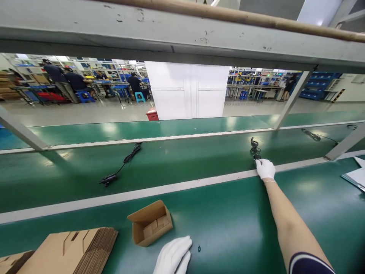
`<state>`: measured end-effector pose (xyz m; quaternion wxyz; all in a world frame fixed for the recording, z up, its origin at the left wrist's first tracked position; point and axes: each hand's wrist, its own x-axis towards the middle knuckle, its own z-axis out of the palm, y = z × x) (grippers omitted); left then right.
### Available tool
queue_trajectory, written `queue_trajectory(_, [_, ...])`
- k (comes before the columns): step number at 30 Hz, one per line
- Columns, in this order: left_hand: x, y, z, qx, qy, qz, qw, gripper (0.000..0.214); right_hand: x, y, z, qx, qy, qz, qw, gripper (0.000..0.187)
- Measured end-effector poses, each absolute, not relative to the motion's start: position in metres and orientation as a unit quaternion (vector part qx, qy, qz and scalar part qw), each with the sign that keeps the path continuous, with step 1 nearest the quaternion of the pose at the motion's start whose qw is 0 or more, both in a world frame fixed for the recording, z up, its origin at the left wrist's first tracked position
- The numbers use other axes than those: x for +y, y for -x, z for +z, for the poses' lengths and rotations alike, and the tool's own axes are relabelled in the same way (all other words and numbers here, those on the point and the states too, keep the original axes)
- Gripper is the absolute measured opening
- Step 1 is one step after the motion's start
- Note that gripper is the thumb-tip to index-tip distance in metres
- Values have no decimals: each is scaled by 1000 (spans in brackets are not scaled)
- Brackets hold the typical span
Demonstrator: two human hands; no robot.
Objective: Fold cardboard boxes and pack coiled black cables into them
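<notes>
My right hand [265, 169], in a white glove, is stretched out over the metal rail to the green belt. Its fingers are closed on the near end of a bundled black cable [254, 146]; the fingertips are partly hidden. On the near green tabletop lies my left hand [173, 255], also gloved, with its fingers extended and nothing in it. Just beyond it stands a small brown cardboard box [152, 224] with its lid raised and no contents visible. Another black cable with a dark cylindrical part [108, 179] rests on the belt farther left.
A stack of flattened cartons [71, 249] sits at the lower left. Papers [356, 177] lie at the right edge. A further cable [312, 134] is on the belt at right. Slanted metal posts [293, 99] and an overhead beam [182, 36] frame the line. People work in the background.
</notes>
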<state>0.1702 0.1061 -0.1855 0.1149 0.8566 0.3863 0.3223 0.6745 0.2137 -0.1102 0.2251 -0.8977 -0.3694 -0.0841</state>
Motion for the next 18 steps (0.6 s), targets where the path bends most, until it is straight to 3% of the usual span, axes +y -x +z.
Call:
queue_trajectory(5, [101, -193, -150, 413, -844, 273, 205, 44, 173, -577, -107, -504, 815, -117, 263, 36])
queue_trajectory(8, [98, -210, -129, 437, -804, 256, 312, 59, 126, -506, -109, -626, 722, -129, 263, 30])
queue_trajectory(11, [96, -220, -117, 420, -763, 262, 416, 59, 80, -442, -113, -726, 628, -139, 243, 25])
queue_trajectory(14, [91, -219, -114, 416, -750, 244, 452, 49, 60, -409, -113, -815, 548, -67, 177, 27])
queue_trajectory(18, [86, -214, -118, 472, -749, 214, 412, 40, 100, -423, -92, -867, 493, 25, 76, 25])
